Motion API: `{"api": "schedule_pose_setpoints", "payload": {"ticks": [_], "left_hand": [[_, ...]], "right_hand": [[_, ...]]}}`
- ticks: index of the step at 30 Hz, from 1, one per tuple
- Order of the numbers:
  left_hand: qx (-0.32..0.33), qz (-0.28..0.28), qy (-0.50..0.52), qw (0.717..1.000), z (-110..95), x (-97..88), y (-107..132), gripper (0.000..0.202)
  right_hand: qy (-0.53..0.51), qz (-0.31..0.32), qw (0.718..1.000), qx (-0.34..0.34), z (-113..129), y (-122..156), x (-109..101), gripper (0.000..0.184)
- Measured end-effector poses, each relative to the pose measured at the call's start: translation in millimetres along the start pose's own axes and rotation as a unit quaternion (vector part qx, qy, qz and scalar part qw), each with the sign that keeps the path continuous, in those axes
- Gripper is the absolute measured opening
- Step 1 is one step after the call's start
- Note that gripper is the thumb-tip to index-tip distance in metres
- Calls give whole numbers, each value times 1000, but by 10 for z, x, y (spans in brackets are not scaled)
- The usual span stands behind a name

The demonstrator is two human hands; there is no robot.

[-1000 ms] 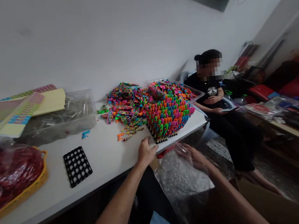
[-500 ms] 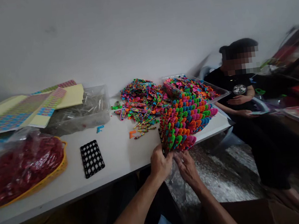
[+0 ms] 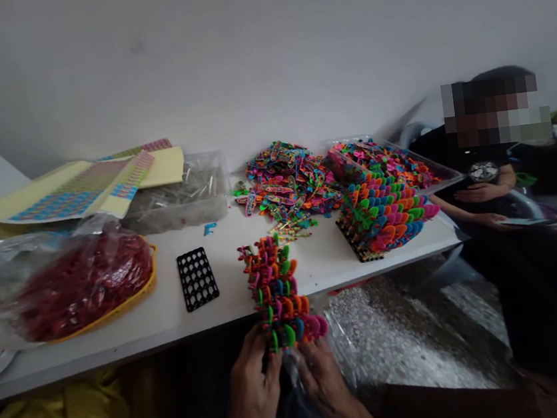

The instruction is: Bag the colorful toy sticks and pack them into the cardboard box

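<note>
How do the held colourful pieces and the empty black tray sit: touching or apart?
Apart. The head view shows a strip of bare white tabletop between the held colourful pieces and the empty black tray.

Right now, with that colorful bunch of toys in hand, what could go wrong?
The bunch of toys is held at the front edge of the table, so if the left hand slips, it might drop. The clear plastic beside the right hand could snag on toys.

No lettering can be read anywhere here
</note>
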State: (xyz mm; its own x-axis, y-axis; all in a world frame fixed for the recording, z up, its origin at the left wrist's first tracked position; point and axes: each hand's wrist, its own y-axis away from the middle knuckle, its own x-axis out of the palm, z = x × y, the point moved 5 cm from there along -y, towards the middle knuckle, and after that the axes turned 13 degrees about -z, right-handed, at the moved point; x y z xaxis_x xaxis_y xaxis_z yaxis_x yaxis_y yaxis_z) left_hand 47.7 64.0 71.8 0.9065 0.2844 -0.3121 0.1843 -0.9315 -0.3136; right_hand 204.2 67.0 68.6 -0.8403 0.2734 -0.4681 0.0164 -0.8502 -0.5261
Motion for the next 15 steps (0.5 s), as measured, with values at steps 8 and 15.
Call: {"api": "schedule_pose_setpoints", "payload": {"ticks": [8,15], "left_hand": [[-9,-29,-20,999,171,-455,-621,36],[-44,-222,-21,974,-409,-1025,-216,25]], "right_hand": [[-37,124,992,-2,262,-610,332,30],[182,53,981,33,322,-815,-708,41]]}}
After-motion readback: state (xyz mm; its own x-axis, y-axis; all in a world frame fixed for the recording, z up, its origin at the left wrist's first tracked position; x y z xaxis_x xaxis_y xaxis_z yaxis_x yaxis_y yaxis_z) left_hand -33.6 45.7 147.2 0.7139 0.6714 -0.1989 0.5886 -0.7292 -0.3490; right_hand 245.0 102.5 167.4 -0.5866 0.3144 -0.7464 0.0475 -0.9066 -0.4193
